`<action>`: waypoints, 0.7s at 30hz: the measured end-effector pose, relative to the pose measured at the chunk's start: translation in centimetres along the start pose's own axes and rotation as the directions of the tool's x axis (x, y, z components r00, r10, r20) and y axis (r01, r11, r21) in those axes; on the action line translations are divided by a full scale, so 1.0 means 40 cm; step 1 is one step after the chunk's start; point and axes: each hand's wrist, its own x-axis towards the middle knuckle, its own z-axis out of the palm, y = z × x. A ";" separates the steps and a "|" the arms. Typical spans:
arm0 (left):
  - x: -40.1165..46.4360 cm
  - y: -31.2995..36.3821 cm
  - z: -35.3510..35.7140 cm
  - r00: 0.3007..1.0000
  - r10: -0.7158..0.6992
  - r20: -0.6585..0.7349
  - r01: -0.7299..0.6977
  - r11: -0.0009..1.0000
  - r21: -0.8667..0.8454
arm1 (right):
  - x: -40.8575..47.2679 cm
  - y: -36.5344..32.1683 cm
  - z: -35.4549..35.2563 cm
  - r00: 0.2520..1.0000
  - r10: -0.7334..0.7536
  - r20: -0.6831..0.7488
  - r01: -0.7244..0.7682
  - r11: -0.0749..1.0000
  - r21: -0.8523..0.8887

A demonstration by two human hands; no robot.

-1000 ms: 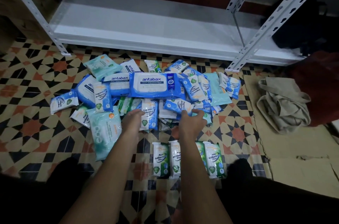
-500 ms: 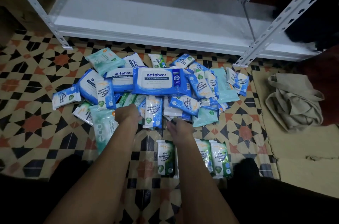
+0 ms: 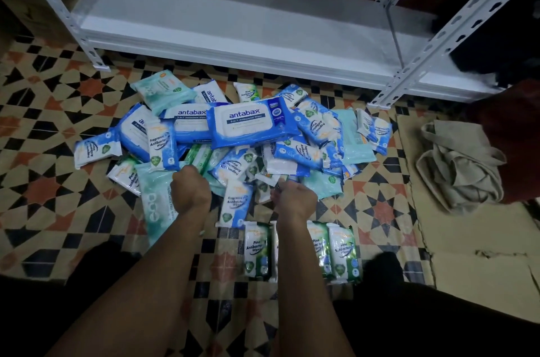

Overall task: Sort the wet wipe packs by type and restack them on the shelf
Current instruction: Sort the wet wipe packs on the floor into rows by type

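Observation:
A heap of wet wipe packs lies on the tiled floor in front of a white metal shelf (image 3: 233, 20). A large blue antabax pack (image 3: 251, 121) lies on top, with small blue fragrance-free packs (image 3: 236, 202), green pine packs and pale teal packs (image 3: 155, 202) around it. A row of green pine packs (image 3: 257, 248) stands sorted near my knees, partly under my right forearm. My left hand (image 3: 191, 187) digs into the heap's near edge by green packs, its fingers hidden. My right hand (image 3: 293, 196) is curled and pinches the edge of a small pack at the heap's front.
The shelf's bottom board holds no packs. Perforated white uprights (image 3: 438, 35) stand at both ends. A crumpled beige cloth bag (image 3: 458, 164) lies on flattened cardboard (image 3: 482, 269) to the right. A dark red object (image 3: 511, 128) is beyond it.
Both hands drew back from deeper in the heap to its near edge. The right hand's fingers have closed. A blue fragrance-free pack now lies between the hands.

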 end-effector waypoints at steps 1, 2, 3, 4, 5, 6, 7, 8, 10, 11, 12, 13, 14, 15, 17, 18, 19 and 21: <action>0.004 -0.003 0.001 1.000 0.028 0.001 -0.028 0.999 0.045 | -0.007 0.002 -0.003 1.000 0.010 0.017 -0.009 1.000 -0.018; 0.007 -0.005 0.001 0.999 0.050 0.008 -0.050 0.995 0.082 | -0.008 0.012 -0.006 0.999 -0.005 0.032 0.007 0.997 -0.071; 0.010 -0.008 0.004 0.998 0.068 0.015 -0.069 0.992 0.108 | -0.008 0.015 -0.013 0.999 0.017 0.040 -0.012 0.994 -0.110; 0.011 -0.009 0.005 0.996 0.082 0.017 -0.083 0.988 0.129 | -0.013 0.025 -0.023 1.000 -0.017 0.024 0.022 0.979 -0.204; 0.011 -0.010 0.007 0.994 0.104 0.017 -0.106 0.983 0.150 | -0.029 0.029 -0.034 1.000 -0.031 -0.006 0.028 0.971 -0.236; 0.011 -0.010 0.006 0.992 0.126 0.019 -0.128 0.976 0.175 | -0.047 0.033 -0.044 0.996 -0.086 -0.017 0.080 0.969 -0.235; 0.013 -0.010 0.005 0.988 0.150 0.022 -0.151 0.968 0.199 | -0.068 0.035 -0.055 0.994 -0.099 -0.037 0.089 0.973 -0.211; 0.013 -0.009 0.003 0.987 0.162 0.027 -0.164 0.963 0.215 | -0.082 0.039 -0.063 0.991 -0.129 -0.040 0.116 0.964 -0.237; 0.009 -0.014 -0.002 0.983 0.178 0.038 -0.182 0.955 0.234 | -0.104 0.052 -0.085 0.981 -0.193 -0.017 0.184 0.954 -0.236; 0.012 -0.016 -0.001 0.982 0.181 0.045 -0.187 0.950 0.250 | -0.119 0.055 -0.088 0.978 -0.208 -0.019 0.199 0.956 -0.216; 0.016 -0.016 -0.002 0.983 0.176 0.052 -0.184 0.945 0.269 | -0.125 0.059 -0.087 0.975 -0.220 -0.035 0.208 0.955 -0.211; 0.020 -0.018 0.000 0.982 0.181 0.057 -0.190 0.940 0.283 | -0.124 0.063 -0.091 0.972 -0.234 -0.028 0.223 0.950 -0.219; -0.002 -0.018 -0.019 0.972 0.226 0.066 -0.235 0.928 0.290 | -0.152 0.061 -0.124 0.969 -0.248 -0.017 0.241 0.954 -0.180; 0.002 -0.021 -0.018 0.966 0.250 0.069 -0.259 0.919 0.297 | -0.155 0.065 -0.136 0.967 -0.255 0.015 0.254 0.955 -0.151; 0.020 -0.014 -0.025 0.962 0.263 0.081 -0.275 0.910 0.310 | -0.165 0.063 -0.157 0.962 -0.255 0.103 0.264 0.961 -0.087; 0.025 -0.011 -0.027 0.960 0.264 0.096 -0.281 0.906 0.317 | -0.163 0.061 -0.177 0.956 -0.252 0.147 0.264 0.962 -0.064; 0.030 -0.008 -0.028 0.958 0.267 0.106 -0.288 0.901 0.326 | -0.161 0.058 -0.196 0.948 -0.255 0.192 0.268 0.962 -0.047; 0.043 0.002 -0.029 0.954 0.273 0.126 -0.300 0.898 0.322 | -0.151 0.062 -0.225 0.932 -0.253 0.260 0.274 0.960 -0.050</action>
